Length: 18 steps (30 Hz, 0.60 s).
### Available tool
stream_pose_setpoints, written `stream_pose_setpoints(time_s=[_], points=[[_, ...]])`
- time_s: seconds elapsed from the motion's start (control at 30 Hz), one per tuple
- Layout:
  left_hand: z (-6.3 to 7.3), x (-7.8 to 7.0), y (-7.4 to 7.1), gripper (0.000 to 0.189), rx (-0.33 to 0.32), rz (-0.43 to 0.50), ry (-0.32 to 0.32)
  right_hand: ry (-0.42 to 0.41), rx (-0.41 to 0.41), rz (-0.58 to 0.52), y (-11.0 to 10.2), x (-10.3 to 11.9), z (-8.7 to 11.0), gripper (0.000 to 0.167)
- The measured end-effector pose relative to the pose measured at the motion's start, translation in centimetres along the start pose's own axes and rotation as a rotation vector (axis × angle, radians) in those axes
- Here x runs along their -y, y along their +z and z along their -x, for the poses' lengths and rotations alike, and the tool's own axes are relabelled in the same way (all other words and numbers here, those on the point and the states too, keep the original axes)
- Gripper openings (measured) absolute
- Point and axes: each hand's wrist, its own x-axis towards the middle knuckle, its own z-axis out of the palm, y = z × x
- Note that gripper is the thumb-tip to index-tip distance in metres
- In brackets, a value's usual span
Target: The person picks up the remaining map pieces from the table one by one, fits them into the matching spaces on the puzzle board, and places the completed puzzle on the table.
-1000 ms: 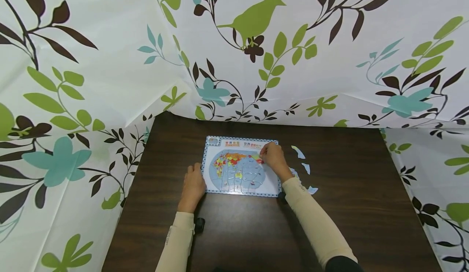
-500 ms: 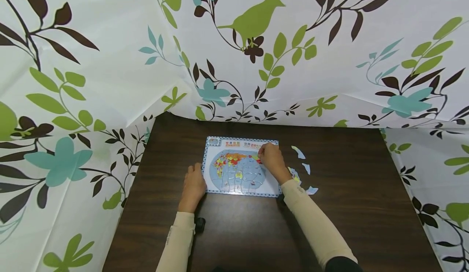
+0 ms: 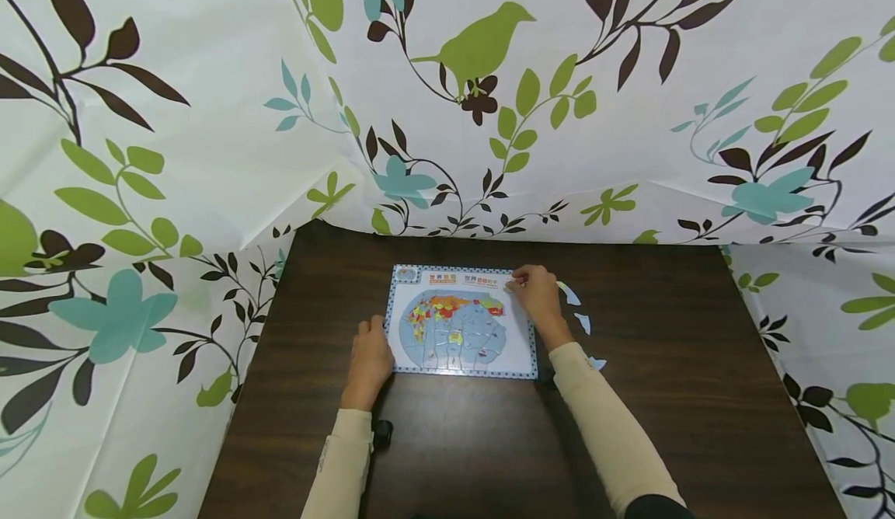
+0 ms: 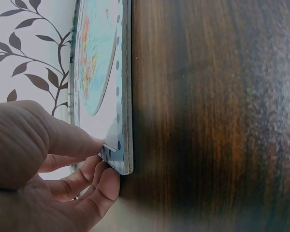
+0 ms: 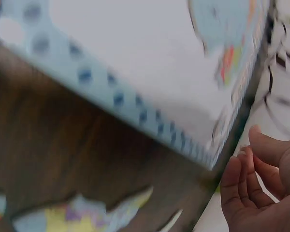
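Note:
A world-map jigsaw puzzle [image 3: 517, 352] in a white tray with a dotted blue border lies flat on the table. The oval map [image 3: 454, 329] is mostly filled with pieces, with a ragged right side. My left hand [image 3: 369, 356] grips the tray's near left corner; the left wrist view shows the thumb [image 4: 77, 137] on top of the border and fingers at the edge. Over the tray's far right corner is my right hand [image 3: 538, 297]. In the right wrist view its fingers [image 5: 232, 181] are loosely bent, apart from the thumb, with no piece visible between them.
Loose puzzle pieces lie on the dark wooden table [image 3: 671, 363] right of the tray: one curved piece [image 3: 571, 295], a small pale blue one [image 3: 583, 323] and another [image 3: 597, 363] partly behind the sleeve. A patterned cloth [image 3: 447, 138] hangs behind the table.
My right hand has left the map's upper right edge and moved right to the tray's corner, uncovering red and green pieces there. My left hand stays at the tray.

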Motion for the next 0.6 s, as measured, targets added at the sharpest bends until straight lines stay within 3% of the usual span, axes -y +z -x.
stream_pose_setpoints(time_s=[0.2, 0.33, 0.47, 0.6], points=[[0.1, 0.1, -0.1, 0.046, -0.007, 0.002, 0.005, 0.097, -0.044, -0.006, -3.0, -2.9, -1.0, 0.029], [0.2, 0.2, -0.1, 0.046, -0.015, 0.003, 0.016, 0.160, -0.034, 0.092, -4.1, -5.2, -1.1, 0.037], [0.2, 0.3, -0.1, 0.045, -0.021, 0.001, 0.030, 0.199, -0.047, 0.190, -4.5, -6.8, -0.8, 0.031], [0.1, 0.2, -0.1, 0.044, -0.020, 0.003, 0.033, 0.207, -0.064, 0.192, -4.8, -7.4, -0.6, 0.021]])
